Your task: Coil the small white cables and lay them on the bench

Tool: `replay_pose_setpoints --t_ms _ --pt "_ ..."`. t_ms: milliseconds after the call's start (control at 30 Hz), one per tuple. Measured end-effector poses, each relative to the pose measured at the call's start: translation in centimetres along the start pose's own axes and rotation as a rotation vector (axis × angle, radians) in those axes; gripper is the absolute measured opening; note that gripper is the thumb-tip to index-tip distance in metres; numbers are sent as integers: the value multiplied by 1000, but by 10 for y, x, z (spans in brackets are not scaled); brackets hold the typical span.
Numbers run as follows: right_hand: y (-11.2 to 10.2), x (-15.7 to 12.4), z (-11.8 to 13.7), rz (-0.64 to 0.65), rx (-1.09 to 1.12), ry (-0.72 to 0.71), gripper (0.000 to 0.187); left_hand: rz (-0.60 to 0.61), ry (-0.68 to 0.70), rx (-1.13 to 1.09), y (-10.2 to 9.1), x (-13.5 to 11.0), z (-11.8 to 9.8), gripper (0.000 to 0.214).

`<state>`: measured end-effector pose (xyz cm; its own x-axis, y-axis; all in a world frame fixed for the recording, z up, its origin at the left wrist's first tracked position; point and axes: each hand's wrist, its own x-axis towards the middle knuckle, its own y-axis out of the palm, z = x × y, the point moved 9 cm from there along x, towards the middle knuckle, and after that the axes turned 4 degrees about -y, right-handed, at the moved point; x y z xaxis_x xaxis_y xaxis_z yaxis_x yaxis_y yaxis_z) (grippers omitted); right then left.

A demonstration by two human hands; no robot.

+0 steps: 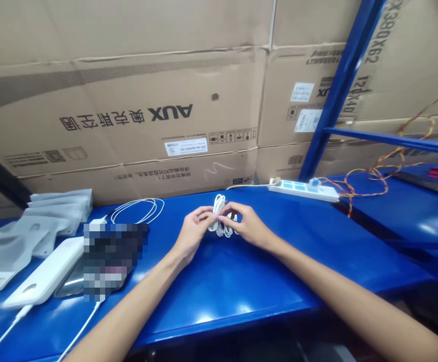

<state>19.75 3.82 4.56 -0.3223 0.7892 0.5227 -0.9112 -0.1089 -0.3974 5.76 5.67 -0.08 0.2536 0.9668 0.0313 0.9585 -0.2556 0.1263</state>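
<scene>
Near the clock's centre, above the blue shelf (241, 286), the left hand (190, 235) and right hand (249, 224) grasp a coiled white cable (219, 202) whose loops could spring loose if the fingers (202, 215) slacken, while cardboard boxes (116, 95) at 12 o'clock and frosted bags (58, 211) at 9 hide their contents.

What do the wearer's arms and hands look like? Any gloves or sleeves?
Left hand and right hand are ungloved. Left forearm and right forearm are slim and bare, with no sleeve, watch or bracelet in view. Too small to rule out rings.
</scene>
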Motion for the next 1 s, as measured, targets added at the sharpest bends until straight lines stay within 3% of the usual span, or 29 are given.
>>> replay_pose_setpoints --t_ms 233,400,533,833,1000 --pt "-11 0 -4 -57 -71 -2 27 47 25 -45 7 -3 -7 38" --pt "-5 -1 -23 -66 147 112 41 89 41 -58 11 -5 -11 35" --pt "-2 -1 -28 -93 239 147 45 51 50 3 8 -2 -8 36" --pt "-8 -3 -14 -187 202 19 35 -17 27 5 2 -2 -5 38" --pt "-7 -3 -5 -164 126 -67 23 -21 11 -45 2 -2 -2 38"
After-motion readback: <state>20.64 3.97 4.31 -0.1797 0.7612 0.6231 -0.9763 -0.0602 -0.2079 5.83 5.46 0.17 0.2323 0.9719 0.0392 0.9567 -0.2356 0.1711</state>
